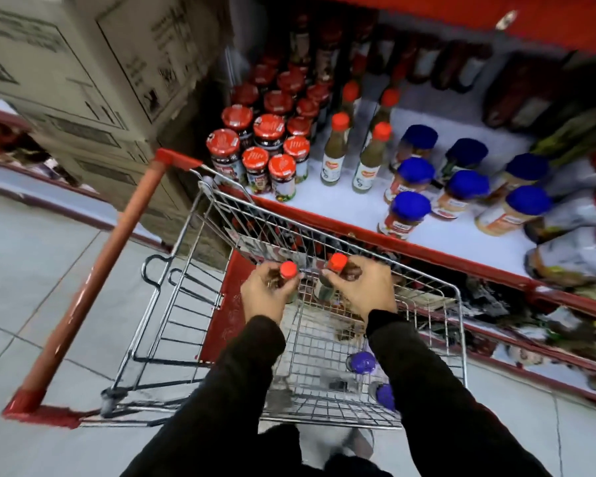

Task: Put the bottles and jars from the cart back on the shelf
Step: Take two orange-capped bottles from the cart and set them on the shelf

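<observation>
Two blue-capped jars (363,361) lie nearest us on the wire floor of the cart (460,325), waiting their turn. Above them, our left hand (265,293) wraps its fingers around the neck of one orange-capped bottle (288,270), and our right hand (362,291) closes the same way around a second orange-capped bottle (337,261). We judge we grip high on the necks so both bottles hang upright and clear the basket's rim together, one per hand to save a trip. Both bottles sit over the cart's far end, not yet across to the shelf (461,235). Beyond the red shelf edge, matching orange-capped sauce bottles (336,149) stand in short rows with bare white board in front, likely where ours belong. Left of them cluster red-lidded jars (255,160); to the right stand blue-lidded jars (410,208). Further left, stacked cardboard cartons (93,70) block that side. Motion blur hides the labels.
</observation>
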Available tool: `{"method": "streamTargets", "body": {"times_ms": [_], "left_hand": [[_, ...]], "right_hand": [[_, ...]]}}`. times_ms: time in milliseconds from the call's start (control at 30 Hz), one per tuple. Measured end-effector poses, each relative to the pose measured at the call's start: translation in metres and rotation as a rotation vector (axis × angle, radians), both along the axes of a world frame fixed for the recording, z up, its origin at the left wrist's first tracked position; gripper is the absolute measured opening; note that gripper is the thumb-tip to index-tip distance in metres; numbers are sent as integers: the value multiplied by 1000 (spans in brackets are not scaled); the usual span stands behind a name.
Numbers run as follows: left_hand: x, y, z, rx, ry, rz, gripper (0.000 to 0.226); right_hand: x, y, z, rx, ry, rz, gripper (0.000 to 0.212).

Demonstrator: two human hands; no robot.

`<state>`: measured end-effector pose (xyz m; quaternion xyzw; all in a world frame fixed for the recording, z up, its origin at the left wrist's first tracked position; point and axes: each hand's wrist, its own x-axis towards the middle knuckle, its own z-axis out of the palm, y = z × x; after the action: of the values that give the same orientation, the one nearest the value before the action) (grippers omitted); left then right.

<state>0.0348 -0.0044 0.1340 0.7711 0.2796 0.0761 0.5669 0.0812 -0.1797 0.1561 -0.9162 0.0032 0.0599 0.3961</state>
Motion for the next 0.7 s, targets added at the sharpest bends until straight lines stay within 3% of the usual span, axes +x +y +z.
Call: {"method": "streamTargets", "body": {"times_ms": [133,400,700], "left_hand": [[21,-1,35,85,-122,-34,28],[90,-4,90,63,-292,-80,38],[144,-17,95,122,-328,-193,27]], "right_hand": [[11,-4,33,18,-126,-65,34],[48,-6,89,89,-334,-201,28],[91,-2,93,5,-339,-234,28]]}}
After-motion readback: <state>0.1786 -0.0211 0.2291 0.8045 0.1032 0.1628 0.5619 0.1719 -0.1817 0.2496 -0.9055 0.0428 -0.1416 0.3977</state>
